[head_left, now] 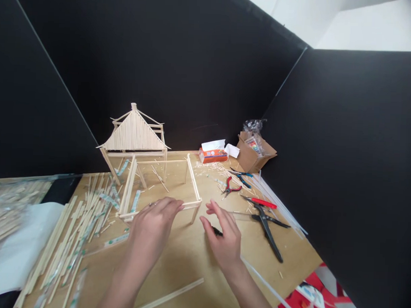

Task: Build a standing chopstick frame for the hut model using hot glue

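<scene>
My left hand point(151, 226) has its fingers point(170, 206) together, their tips at the front rail of the stick frame point(194, 178). Just right of it, my right hand point(225, 244) is spread open beside a small black object point(217, 231); I cannot tell whether it's held.

stick hut model point(133, 136) behind stick frame point(193, 178) | loose sticks point(71, 230) left | pliers point(231, 187) right | cardboard box point(252, 155) rear

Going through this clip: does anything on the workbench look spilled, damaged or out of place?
Yes, mildly: loose wooden offcuts lie scattered over the tabletop behind the open stick frame, toward the pliers. They look spilled, unlike the long bundled sticks at left.
</scene>
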{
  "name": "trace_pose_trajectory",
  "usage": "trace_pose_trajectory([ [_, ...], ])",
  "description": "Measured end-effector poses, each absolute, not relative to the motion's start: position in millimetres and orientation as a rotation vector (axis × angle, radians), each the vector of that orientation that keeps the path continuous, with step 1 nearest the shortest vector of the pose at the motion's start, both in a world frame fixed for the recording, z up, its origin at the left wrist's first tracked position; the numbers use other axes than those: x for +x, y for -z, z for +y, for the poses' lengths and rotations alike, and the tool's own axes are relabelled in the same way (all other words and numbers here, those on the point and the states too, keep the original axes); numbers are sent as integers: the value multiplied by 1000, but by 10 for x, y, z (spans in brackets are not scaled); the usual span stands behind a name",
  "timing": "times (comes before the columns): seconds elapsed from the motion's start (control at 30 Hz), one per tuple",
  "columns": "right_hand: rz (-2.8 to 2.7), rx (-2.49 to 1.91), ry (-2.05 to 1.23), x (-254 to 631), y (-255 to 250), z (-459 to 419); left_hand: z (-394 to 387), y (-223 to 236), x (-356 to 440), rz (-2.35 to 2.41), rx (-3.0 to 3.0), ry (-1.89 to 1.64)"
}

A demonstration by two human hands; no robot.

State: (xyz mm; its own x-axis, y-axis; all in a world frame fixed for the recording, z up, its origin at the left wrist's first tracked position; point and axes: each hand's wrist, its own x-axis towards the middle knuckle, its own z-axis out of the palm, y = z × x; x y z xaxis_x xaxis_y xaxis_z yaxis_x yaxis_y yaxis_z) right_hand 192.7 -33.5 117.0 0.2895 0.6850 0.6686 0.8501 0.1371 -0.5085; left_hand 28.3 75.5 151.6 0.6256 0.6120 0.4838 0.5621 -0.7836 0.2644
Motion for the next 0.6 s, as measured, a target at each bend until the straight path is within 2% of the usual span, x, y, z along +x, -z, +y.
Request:
trace_pose_trajectory([
  [0.27, -1692, -1657, 173, 1938, -530, -1308, 806, -1497, 262, 988, 2740, -908],
  [0.4, -1415, -1812, 184, 2075, -223, -1680, 813, -1496, 269, 966, 2731, -904],
  [0.5, -1187, -1977, 225, 2188, -174, -1744, 787, -1528, 271, 944, 2721, -921],
  [0.6, -1245, -2017, 116, 2282, -223, -1609, 751, -1546, 260, 943, 2734, -927],
])
